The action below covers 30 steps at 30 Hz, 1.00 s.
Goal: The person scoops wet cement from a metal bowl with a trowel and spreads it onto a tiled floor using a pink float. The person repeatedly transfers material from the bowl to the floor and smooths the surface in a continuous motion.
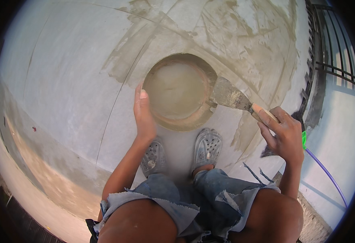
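A round bowl (177, 125) with murky grey-beige liquid or thin slurry (176, 90) in it is in front of my feet. My left hand (142, 111) grips the bowl's left side, thumb near the rim and fingers along the outer wall. In my right hand (282, 131) is a putty knife (231, 95), held by its handle. The blade, smeared with grey residue, meets the bowl's right rim. The inner wall shows a reddish-brown ring above the liquid.
Pale floor tiles (76, 81) carry wet beige smears (242, 44) beyond the bowl. A broom (304, 139) with green collar and purple handle lies right of my right hand. Metal bars (339, 44) stand at the far right. My grey clogs (207, 149) are just behind the bowl.
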Available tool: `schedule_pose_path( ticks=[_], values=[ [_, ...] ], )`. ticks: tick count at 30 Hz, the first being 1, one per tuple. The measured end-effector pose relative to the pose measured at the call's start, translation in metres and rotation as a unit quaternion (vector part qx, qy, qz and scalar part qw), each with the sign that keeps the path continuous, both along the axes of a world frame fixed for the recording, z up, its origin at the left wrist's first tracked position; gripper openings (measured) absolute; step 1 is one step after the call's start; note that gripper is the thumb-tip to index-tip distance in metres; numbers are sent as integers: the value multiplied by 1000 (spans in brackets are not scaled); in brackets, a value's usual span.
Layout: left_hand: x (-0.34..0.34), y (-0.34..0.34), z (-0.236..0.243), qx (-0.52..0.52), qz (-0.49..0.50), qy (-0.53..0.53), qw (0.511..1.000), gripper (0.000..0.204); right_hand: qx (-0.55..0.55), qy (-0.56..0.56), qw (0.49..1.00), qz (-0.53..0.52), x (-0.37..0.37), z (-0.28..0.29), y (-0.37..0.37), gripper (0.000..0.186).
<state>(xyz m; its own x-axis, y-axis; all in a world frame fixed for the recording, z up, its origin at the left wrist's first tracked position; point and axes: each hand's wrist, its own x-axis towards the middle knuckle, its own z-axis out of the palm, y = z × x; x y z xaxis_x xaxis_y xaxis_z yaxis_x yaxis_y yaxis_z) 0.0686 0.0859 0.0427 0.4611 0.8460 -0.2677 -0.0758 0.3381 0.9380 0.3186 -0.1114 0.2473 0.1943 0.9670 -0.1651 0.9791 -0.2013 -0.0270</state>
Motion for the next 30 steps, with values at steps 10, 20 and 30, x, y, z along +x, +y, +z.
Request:
schedule_pose_path(
  ticks=[10,20,30],
  values=[
    [1,-22,-16,61,0,50,997,65,-116,26,992,41,-36,5,27,54],
    [0,-22,-3,24,4,27,999,62,13,108,993,-55,-29,-47,-4,57],
    [-1,-10,-3,-12,12,10,1000,64,112,57,992,32,-10,-120,-65,55]
  ],
)
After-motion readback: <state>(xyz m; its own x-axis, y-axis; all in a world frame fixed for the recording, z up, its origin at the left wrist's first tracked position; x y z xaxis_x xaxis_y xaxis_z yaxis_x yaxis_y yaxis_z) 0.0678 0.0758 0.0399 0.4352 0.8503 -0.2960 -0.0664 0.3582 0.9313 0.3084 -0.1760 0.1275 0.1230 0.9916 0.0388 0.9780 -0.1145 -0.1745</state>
